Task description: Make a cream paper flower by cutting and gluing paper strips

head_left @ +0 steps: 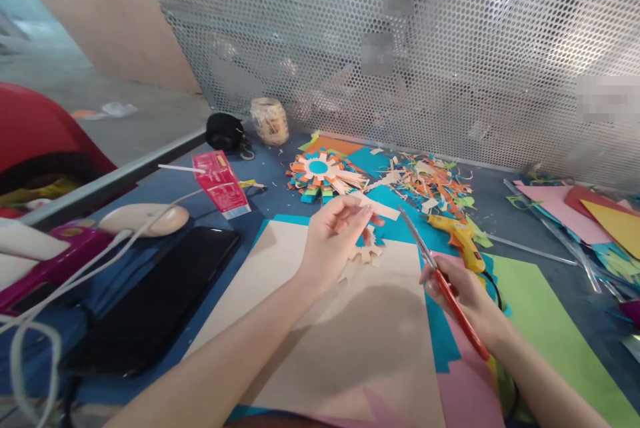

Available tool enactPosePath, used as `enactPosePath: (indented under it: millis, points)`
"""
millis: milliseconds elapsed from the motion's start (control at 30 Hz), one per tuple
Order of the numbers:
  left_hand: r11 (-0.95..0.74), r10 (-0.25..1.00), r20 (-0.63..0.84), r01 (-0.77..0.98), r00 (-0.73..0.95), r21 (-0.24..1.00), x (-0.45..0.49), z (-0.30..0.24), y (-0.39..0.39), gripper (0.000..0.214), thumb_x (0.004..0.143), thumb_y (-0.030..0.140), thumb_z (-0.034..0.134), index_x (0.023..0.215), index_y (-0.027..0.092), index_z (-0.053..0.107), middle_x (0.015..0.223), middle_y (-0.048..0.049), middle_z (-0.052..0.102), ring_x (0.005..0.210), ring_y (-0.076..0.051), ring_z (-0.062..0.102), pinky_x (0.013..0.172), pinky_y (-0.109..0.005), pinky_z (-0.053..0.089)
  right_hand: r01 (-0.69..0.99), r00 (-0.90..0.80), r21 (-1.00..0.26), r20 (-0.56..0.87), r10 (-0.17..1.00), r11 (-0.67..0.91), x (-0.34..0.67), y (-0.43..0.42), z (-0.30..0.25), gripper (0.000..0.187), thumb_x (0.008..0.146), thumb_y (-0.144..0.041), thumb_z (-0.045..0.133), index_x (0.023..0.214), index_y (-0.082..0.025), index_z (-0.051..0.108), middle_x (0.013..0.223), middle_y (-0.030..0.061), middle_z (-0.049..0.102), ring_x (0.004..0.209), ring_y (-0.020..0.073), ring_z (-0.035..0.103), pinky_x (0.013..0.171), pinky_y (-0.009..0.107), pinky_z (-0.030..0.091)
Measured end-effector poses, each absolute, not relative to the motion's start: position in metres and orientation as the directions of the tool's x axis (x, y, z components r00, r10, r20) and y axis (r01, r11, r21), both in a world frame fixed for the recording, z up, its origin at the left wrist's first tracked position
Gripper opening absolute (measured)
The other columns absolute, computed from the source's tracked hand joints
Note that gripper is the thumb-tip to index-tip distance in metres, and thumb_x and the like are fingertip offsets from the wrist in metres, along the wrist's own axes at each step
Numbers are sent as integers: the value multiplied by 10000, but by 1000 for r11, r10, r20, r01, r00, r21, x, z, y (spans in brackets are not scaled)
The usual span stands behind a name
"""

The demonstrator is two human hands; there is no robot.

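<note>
strip of pale peach paper (386,210), near scissor tips, pinched between thumb and fingers of left hand (334,233); right hand (471,291) curled round red-handled metal scissors (444,283). cutting stage, likely; another snip would call for blades meeting strip.

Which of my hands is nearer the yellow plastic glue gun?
Right. Your right hand, holding orange-handled metal scissors, is close by the glue gun's near side; your left hand, holding a pale peach paper strip, is farther away, to its left.
</note>
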State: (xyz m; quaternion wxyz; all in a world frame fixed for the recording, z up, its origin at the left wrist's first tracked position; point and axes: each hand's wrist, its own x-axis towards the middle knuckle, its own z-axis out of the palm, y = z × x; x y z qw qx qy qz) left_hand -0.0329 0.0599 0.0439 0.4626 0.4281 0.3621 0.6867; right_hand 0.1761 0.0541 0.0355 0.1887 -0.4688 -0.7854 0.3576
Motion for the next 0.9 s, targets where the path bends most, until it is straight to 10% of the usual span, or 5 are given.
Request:
enactPosePath:
  millis: [900]
  points:
    - [-393,912,340,-251,-229,885,-34,46,56,100,734,193,620,832,202,601,692,7,602,604,-100,562,411,-184,451,575,-550,-780,-146,822,246,175,49,45,278,776,-446,504,758,-170,482,620,-15,466,545,111,390,493,234,309]
